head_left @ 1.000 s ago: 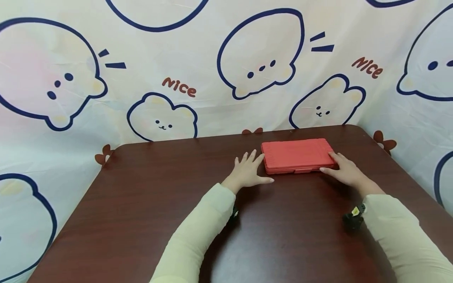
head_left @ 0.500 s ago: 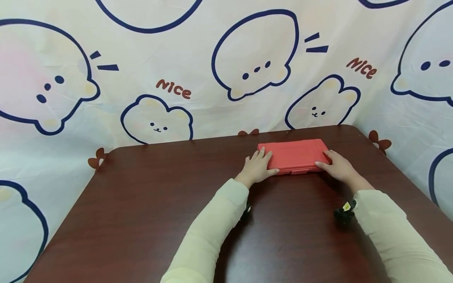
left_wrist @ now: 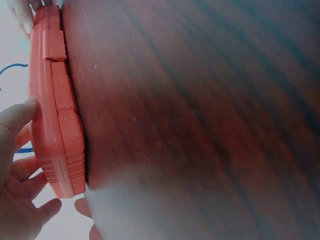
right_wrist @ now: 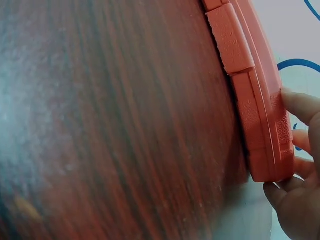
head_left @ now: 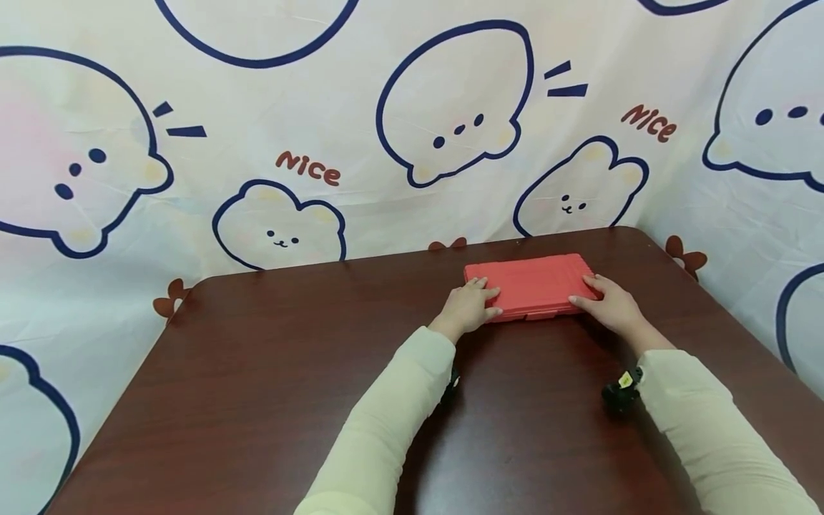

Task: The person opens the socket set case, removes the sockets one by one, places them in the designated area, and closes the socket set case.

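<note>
One red case lies right of centre in the head view, near the far edge of the brown table, and I watch it from my remote seat. The left hand is at its left end and the right hand at its right end, an arrangement I judge suited to steadying it evenly from both sides. Both thumbs sit by the near edge while the fingers reach about the ends, leaving the middle of the upper face uncovered. Pale sleeves enter from the bottom of the frame; a patterned cloth fills the top.

Through the left wrist view, I see the case running down the left side of the picture. The left hand grips its end, thumb on the upper face and fingers bent inward, with one fingertip just past the ribbed corner. A latch lies flat over the seam at upper left, well away from that thumb.

On the right wrist view, the case runs down the right side. The right hand holds its end between thumb and curled fingers at lower right; how firmly, I cannot tell.
</note>
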Tool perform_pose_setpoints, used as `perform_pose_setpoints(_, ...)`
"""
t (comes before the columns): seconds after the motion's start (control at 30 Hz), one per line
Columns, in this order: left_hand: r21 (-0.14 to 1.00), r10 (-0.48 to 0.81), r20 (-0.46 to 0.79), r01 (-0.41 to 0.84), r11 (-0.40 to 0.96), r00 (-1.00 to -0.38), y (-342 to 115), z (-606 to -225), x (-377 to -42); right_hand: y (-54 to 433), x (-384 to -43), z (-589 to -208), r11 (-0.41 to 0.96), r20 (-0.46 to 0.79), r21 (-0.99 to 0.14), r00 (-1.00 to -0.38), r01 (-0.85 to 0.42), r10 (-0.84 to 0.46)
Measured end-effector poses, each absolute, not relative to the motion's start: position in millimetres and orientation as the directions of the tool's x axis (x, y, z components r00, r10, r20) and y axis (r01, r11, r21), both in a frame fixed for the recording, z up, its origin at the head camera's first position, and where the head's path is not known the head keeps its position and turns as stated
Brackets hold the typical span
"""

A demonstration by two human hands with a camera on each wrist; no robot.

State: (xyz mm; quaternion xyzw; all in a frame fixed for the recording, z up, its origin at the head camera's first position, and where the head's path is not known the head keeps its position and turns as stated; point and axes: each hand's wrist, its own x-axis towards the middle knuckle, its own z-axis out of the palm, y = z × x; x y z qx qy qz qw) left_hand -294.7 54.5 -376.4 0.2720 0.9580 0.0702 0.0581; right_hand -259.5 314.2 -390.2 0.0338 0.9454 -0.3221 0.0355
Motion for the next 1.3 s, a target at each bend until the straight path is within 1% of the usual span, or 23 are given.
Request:
perform_pose_setpoints(0.3,0.175,0.522,-0.087,0.503,0.846,-0.848,48,-375,-293,304,-256,-389,0.789,-0.075,-0.609,-0.997,0.074,0.036)
perform_pose_setpoints(0.5,0.198,0.524,-0.088,0.501,0.843,-0.847,33,-372,-287,289,-251,-389,0.79,-0.044,-0.611,-0.999,0.046,0.024)
perform_pose_setpoints(0.63,0.194,0.538,-0.091,0.515,0.835,-0.838,24,-373,-283,280,-244,-391,0.794,-0.029,-0.607,-0.999,0.03,0.016)
perform_pose_setpoints(0.8,0.188,0.554,-0.087,0.533,0.825,-0.828,14,-372,-277,271,-236,-393,0.783,-0.013,-0.622,-1.0,0.029,0.027)
perform_pose_setpoints(1.03,0.179,0.56,-0.096,0.539,0.823,-0.823,-8,-368,-264,253,-231,-395,0.745,-0.033,-0.665,-0.999,0.04,0.025)
perform_pose_setpoints(1.3,0.194,0.556,-0.073,0.535,0.822,-0.828,-30,-369,-249,232,-222,-394,0.767,-0.017,-0.641,-1.0,0.017,0.008)
